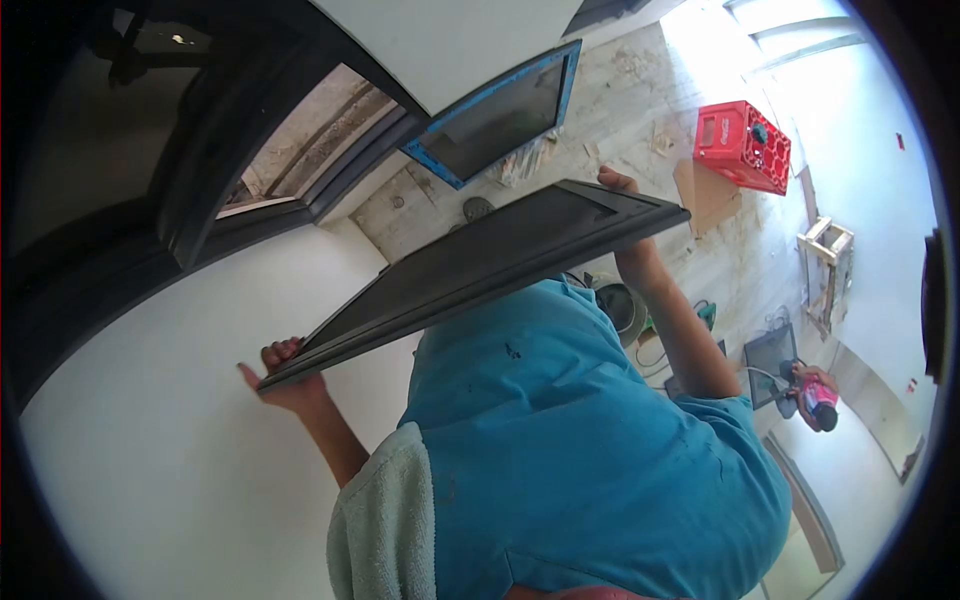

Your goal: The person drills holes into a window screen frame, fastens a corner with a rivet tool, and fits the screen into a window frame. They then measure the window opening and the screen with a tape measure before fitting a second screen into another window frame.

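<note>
A dark framed window panel (pixel 470 255) is held up in front of my blue shirt, tilted so that one long edge faces me. My left hand (pixel 285 378) is closed around its lower left corner, with the thumb outside the frame. At the far right end, my right hand (pixel 628 215) grips the frame, its fingers showing over the upper edge and the palm partly hidden behind the panel. A dark window frame (pixel 300 205) is set in the white wall to the left, near the panel.
A blue-edged panel (pixel 500 115) leans by the wall ahead. On the dusty floor are a red crate (pixel 740 148), cardboard (pixel 705 195), a wooden stool (pixel 825 250) and a bucket (pixel 622 308). At right, a person (pixel 815 395) in pink is beside another framed panel (pixel 770 360).
</note>
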The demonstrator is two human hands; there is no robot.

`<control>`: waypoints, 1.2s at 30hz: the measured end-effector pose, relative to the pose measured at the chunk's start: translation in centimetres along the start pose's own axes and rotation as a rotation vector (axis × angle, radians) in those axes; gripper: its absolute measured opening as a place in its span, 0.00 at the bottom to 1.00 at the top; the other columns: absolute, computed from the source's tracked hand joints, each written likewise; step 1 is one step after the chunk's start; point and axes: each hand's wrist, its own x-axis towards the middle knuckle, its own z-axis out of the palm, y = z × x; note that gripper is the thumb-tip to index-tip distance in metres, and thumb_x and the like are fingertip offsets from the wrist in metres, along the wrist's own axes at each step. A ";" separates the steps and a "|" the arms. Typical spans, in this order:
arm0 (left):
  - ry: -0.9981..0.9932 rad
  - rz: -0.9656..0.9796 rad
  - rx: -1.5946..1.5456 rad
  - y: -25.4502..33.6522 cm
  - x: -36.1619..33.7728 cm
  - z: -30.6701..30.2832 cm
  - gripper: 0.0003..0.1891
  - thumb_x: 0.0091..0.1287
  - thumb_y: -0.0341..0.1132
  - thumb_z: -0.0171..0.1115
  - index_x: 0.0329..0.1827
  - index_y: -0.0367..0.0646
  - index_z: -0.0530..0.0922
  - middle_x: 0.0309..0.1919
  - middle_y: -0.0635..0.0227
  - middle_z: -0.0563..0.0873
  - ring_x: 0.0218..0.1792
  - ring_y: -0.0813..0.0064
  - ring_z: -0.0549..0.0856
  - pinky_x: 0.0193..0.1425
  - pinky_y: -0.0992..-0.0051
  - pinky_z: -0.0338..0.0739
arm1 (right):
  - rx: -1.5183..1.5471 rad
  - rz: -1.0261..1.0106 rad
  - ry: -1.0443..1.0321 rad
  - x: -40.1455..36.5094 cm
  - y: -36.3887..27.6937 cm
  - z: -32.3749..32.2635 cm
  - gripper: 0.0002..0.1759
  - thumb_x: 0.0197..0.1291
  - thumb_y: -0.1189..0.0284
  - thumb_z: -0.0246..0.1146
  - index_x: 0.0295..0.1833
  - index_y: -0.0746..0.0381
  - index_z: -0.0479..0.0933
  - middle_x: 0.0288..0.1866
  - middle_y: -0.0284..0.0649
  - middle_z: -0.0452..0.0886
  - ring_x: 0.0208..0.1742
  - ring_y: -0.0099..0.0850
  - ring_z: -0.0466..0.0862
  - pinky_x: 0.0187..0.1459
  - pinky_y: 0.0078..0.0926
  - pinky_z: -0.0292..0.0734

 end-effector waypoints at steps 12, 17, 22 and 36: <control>0.008 -0.444 -0.014 -17.6 2.7 -7.9 0.21 0.50 0.37 0.52 0.47 0.35 0.72 0.47 0.54 0.78 0.56 0.61 0.74 0.70 0.64 0.58 | 0.535 0.398 0.018 0.9 0.7 -4.7 0.31 0.56 0.58 0.59 0.63 0.55 0.60 0.59 0.40 0.69 0.60 0.34 0.71 0.61 0.49 0.64; 0.008 -0.852 -0.021 -24.3 5.2 -9.1 0.26 0.55 0.34 0.50 0.58 0.31 0.65 0.48 0.54 0.78 0.54 0.62 0.76 0.65 0.64 0.65 | 0.188 0.420 0.335 7.0 7.6 -8.9 0.21 0.56 0.66 0.58 0.54 0.57 0.65 0.43 0.35 0.69 0.46 0.25 0.75 0.51 0.38 0.75; -0.022 -0.884 0.125 -30.7 8.7 -8.4 0.21 0.57 0.31 0.48 0.53 0.29 0.68 0.49 0.53 0.78 0.52 0.63 0.78 0.61 0.65 0.71 | 0.191 0.478 0.365 12.2 13.1 -15.1 0.21 0.56 0.67 0.56 0.55 0.57 0.65 0.43 0.34 0.69 0.45 0.25 0.75 0.51 0.36 0.75; 0.035 -0.988 0.320 -40.1 16.9 -7.9 0.15 0.59 0.32 0.49 0.45 0.30 0.74 0.46 0.52 0.81 0.47 0.61 0.82 0.57 0.63 0.76 | 0.157 0.673 0.350 25.1 19.0 -21.1 0.13 0.54 0.66 0.58 0.44 0.55 0.67 0.38 0.31 0.70 0.39 0.24 0.75 0.47 0.36 0.76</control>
